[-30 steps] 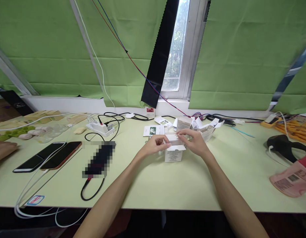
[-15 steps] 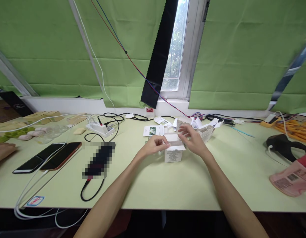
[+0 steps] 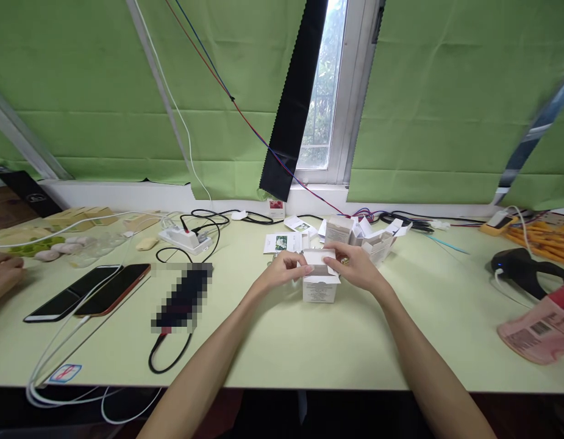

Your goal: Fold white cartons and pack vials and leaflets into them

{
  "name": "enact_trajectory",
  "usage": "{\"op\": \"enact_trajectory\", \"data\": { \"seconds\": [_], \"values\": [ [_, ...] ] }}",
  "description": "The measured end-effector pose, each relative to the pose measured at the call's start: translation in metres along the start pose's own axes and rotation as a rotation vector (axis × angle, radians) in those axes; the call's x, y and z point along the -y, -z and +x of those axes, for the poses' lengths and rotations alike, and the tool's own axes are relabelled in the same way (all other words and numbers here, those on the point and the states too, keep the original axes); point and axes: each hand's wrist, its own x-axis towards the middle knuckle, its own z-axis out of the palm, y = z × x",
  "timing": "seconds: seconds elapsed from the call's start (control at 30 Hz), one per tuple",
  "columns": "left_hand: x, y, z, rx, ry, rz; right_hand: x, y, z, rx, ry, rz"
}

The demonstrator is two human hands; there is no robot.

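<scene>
A small white cardboard box with fine print on its front stands on the table before me, its top flaps up. My left hand grips the box's left upper side, thumb over the rim. On the opposite side my right hand holds the upper edge, its thumb at the flap. The inside of the box is hidden from this angle. Right behind my hands sit other open white boxes with raised flaps. A flat printed carton with a flower picture lies behind my left hand.
Left are two phones, a pixelated dark device on a black cable, and a power strip. Another person's hand rests at the far left. Right are a black handheld scanner and a pink container.
My right hand has come down from above the box onto its right upper edge. The top flap has shifted, and my left hand stays on the box.
</scene>
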Motion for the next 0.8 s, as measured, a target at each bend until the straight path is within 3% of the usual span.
{"op": "enact_trajectory", "data": {
  "seconds": [0.5, 0.8],
  "values": [
    [0.006, 0.003, 0.001, -0.032, 0.026, -0.139, 0.011, 0.005, -0.002, 0.127, -0.091, 0.335],
    [0.004, 0.005, 0.003, -0.090, -0.012, -0.342, 0.011, 0.008, -0.003, 0.078, -0.181, 0.499]
  ]
}}
